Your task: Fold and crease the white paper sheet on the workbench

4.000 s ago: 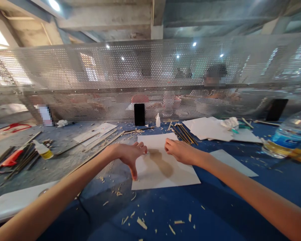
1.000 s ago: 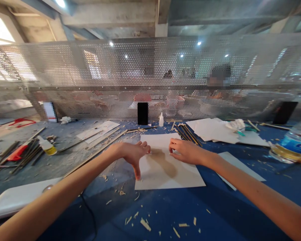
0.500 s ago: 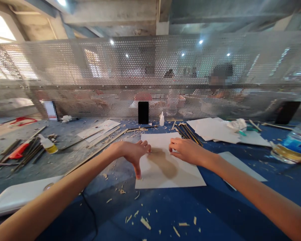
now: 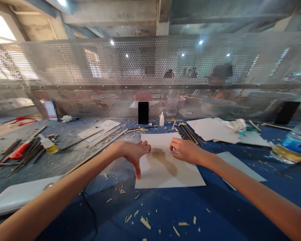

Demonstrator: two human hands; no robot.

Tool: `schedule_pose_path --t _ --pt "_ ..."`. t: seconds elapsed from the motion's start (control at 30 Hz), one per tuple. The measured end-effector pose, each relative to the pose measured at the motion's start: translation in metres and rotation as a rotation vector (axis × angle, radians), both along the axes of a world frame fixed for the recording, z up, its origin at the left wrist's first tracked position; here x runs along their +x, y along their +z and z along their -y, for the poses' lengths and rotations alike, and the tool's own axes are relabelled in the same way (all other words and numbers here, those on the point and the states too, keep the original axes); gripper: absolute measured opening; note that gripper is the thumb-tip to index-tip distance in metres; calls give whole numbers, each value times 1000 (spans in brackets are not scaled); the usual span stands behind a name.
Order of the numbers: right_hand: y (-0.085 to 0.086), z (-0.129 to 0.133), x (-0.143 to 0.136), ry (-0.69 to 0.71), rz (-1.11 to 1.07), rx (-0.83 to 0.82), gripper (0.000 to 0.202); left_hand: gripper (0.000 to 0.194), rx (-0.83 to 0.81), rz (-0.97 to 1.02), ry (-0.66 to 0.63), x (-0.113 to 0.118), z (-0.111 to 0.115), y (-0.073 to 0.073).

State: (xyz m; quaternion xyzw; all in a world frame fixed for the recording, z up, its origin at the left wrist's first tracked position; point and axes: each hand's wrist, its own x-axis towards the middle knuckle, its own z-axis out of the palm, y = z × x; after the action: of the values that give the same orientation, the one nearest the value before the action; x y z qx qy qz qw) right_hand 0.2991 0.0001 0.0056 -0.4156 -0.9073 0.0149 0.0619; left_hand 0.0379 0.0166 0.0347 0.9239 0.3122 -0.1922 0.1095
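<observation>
A white sheet of paper (image 4: 165, 179) lies flat on the blue table in front of me. My left hand (image 4: 137, 154) rests on its left part, thumb stretched down to the lower left edge and the other fingers bent onto the sheet. Above the upper right part of the paper is my right hand (image 4: 182, 150), its fingers curled together; whatever they hold, if anything, is too small or hidden to name. A brown shadow falls on the paper between both hands.
Behind the paper stand a black phone (image 4: 143, 112) and a small white bottle (image 4: 162, 118). Thin sticks (image 4: 188, 134) and more paper (image 4: 210, 130) lie at right, near a large plastic bottle (image 4: 294, 144). A yellow-labelled glue bottle (image 4: 48, 144) is left. Wood shavings (image 4: 145, 222) litter the table.
My right hand has shifted very slightly, and the shadow on the paper has become narrower. My left hand stays where it was.
</observation>
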Motion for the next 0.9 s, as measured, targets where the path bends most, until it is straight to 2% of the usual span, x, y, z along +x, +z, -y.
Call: schedule_pose_path --t 0.13,0.3,0.43,0.5,0.6,0.77,0.9 --pt "-1 1 -2 57 -27 -101 11 97 11 13 -1 -1 -2 -2" --pt "0 2 -3 17 -33 -34 15 99 3 11 4 -1 0 -1" --pt "5 6 -6 85 -56 -185 14 96 20 24 10 0 4 2" --pt "6 7 -7 77 -51 -157 14 95 30 22 10 0 4 1" --pt "4 6 -5 10 -34 -30 15 95 39 13 -3 0 3 1" --pt "4 6 -5 62 -46 -125 13 93 42 11 -8 -1 3 0" --pt "3 5 -5 37 -43 -61 14 96 42 18 11 -2 3 -1"
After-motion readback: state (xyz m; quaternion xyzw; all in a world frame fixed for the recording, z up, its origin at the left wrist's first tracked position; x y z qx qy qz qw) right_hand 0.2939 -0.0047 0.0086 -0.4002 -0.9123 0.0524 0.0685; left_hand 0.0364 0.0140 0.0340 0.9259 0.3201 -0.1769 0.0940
